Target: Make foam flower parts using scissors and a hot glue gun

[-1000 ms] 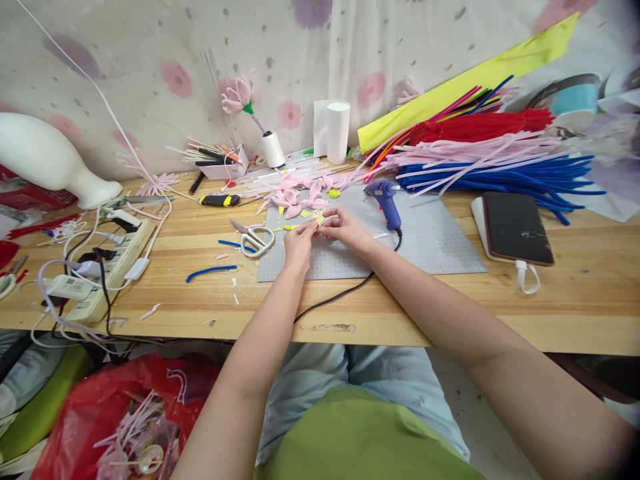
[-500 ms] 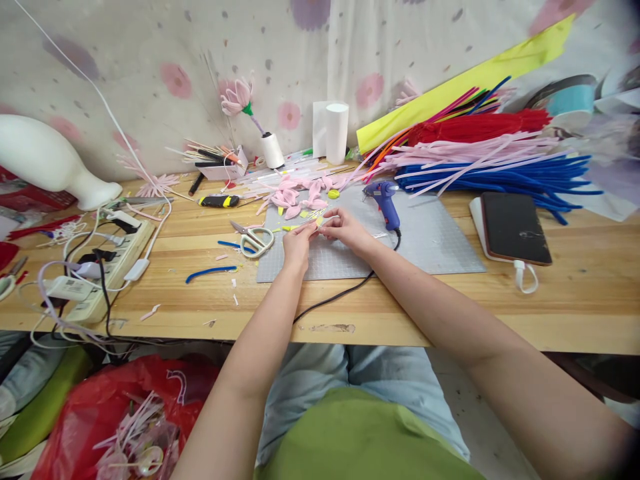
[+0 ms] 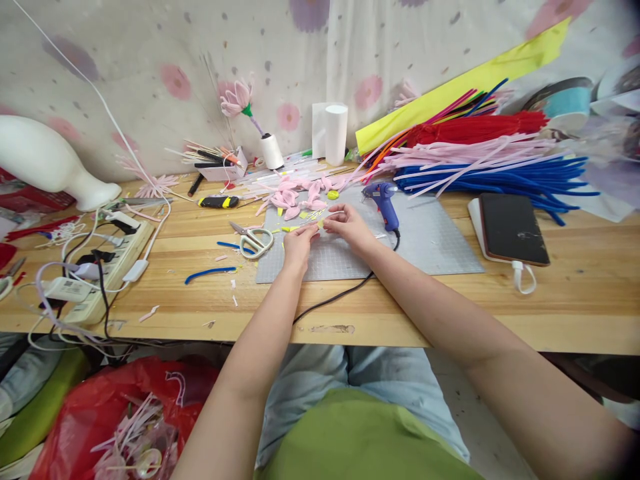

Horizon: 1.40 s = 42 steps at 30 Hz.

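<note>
My left hand (image 3: 299, 247) is closed in a pinch over the grey cutting mat (image 3: 430, 247). A small yellow bit shows at its fingertips, too small to name. Just to the right, my right hand (image 3: 350, 228) has curled fingers, thumb and forefinger close together; what they hold is hidden. Beyond both hands lie pink fuzzy petal shapes (image 3: 285, 197) and several thin yellow-tipped pieces (image 3: 314, 215). A blue glue gun (image 3: 385, 203) rests on the mat, right of my right hand. Scissors with pale handles (image 3: 257, 243) lie left of my left hand.
Bundles of blue pipe cleaners (image 3: 490, 180) and pink and red ones fill the back right. A dark tablet-like device (image 3: 515, 229) lies at right. The glue gun's cord (image 3: 335, 297) crosses the front. A power strip (image 3: 113, 273) stands at left, above a red bag (image 3: 75, 427).
My right fingertips have drawn slightly away from my left ones, leaving a small gap. My left hand stays nearly in place. The other things on the table lie as before.
</note>
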Tool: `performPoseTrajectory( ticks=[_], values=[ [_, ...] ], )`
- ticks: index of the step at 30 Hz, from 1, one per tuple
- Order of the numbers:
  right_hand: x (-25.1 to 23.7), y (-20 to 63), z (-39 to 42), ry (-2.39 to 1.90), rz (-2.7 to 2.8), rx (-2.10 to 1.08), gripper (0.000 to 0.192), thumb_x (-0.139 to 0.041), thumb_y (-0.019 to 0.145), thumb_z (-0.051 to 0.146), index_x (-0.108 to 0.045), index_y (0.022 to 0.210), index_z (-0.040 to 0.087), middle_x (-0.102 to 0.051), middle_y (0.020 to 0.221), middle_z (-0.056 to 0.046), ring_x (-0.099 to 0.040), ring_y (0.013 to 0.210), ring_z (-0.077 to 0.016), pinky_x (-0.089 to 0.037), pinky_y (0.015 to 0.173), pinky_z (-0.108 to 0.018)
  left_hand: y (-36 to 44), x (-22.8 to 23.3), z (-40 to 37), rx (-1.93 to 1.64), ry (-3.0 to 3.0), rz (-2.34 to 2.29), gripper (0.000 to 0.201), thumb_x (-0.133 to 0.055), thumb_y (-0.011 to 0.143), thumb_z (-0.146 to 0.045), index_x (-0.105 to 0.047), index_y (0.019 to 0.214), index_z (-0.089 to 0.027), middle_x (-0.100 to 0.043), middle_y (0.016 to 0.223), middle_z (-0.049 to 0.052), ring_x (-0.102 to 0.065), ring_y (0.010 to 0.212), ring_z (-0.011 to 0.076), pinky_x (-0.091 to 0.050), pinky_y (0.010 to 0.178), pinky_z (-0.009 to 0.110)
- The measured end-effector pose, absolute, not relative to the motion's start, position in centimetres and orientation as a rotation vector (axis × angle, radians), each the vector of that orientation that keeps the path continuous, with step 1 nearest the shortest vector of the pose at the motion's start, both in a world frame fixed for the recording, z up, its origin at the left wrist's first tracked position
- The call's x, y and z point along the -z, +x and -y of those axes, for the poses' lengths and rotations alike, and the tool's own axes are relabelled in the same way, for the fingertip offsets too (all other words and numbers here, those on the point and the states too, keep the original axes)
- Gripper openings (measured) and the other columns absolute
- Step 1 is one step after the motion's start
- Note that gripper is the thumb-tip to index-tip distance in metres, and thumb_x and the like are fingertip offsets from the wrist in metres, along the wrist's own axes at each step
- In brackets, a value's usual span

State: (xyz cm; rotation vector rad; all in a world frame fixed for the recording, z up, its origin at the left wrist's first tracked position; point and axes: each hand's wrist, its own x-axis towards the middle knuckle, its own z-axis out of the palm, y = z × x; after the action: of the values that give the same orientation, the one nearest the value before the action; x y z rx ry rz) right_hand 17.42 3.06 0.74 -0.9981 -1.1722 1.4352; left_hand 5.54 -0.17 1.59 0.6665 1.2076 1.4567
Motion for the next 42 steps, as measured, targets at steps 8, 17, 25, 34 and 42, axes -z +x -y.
performPoseTrajectory(
  ticks=[8, 17, 25, 34, 42],
  values=[
    [-0.7, 17.2, -3.3, -1.011, 1.078, -1.414, 0.045, -0.071, 0.054, 0.027, -0.041, 0.087, 0.021, -0.058, 0.071, 0.004, -0.057, 0.064, -0.0103, -0.047, 0.067, -0.029, 5.2, -1.5, -0.1, -1.432, 0.658, -1.131, 0.008, -0.066, 0.065, -0.02, -0.067, 0.061, -0.014, -0.069, 0.077, 0.007, -0.061, 0.097, 0.021, -0.047, 0.087, 0.038],
    [-0.8, 16.6, -3.3, -0.975, 1.007, -1.411, 0.048, -0.073, 0.05, 0.029, -0.042, 0.086, 0.022, -0.058, 0.066, 0.007, -0.055, 0.059, -0.0088, -0.046, 0.064, -0.027, 5.4, -1.0, -0.7, -1.441, 0.731, -1.107, 0.01, -0.074, 0.059, -0.023, -0.071, 0.066, -0.016, -0.07, 0.082, 0.005, -0.061, 0.096, 0.0192, -0.046, 0.088, 0.035],
    [-0.5, 16.6, -3.6, -0.978, 1.043, -1.392, 0.048, -0.073, 0.049, 0.031, -0.043, 0.085, 0.022, -0.058, 0.067, 0.007, -0.054, 0.061, -0.0092, -0.044, 0.063, -0.027, 5.4, -0.8, -1.1, -1.487, 0.678, -1.117, 0.011, -0.074, 0.058, -0.021, -0.068, 0.064, -0.013, -0.067, 0.073, 0.004, -0.062, 0.085, 0.0161, -0.049, 0.083, 0.034],
    [-0.4, 16.5, -3.5, -0.978, 1.067, -1.389, 0.044, -0.07, 0.051, 0.03, -0.044, 0.085, 0.022, -0.058, 0.066, 0.007, -0.053, 0.06, -0.0088, -0.044, 0.062, -0.027, 5.4, -0.9, -1.2, -1.466, 0.671, -1.131, 0.014, -0.076, 0.056, -0.02, -0.066, 0.061, -0.012, -0.065, 0.068, 0.003, -0.061, 0.077, 0.0139, -0.05, 0.079, 0.033],
    [-0.6, 16.5, -3.4, -0.979, 1.049, -1.392, 0.043, -0.07, 0.05, 0.027, -0.044, 0.085, 0.022, -0.059, 0.065, 0.007, -0.054, 0.059, -0.0084, -0.044, 0.062, -0.026, 5.5, -0.7, -1.2, -1.494, 0.672, -1.165, 0.011, -0.074, 0.06, -0.019, -0.065, 0.058, -0.012, -0.062, 0.061, 0.001, -0.058, 0.066, 0.0102, -0.05, 0.075, 0.031]
  ],
)
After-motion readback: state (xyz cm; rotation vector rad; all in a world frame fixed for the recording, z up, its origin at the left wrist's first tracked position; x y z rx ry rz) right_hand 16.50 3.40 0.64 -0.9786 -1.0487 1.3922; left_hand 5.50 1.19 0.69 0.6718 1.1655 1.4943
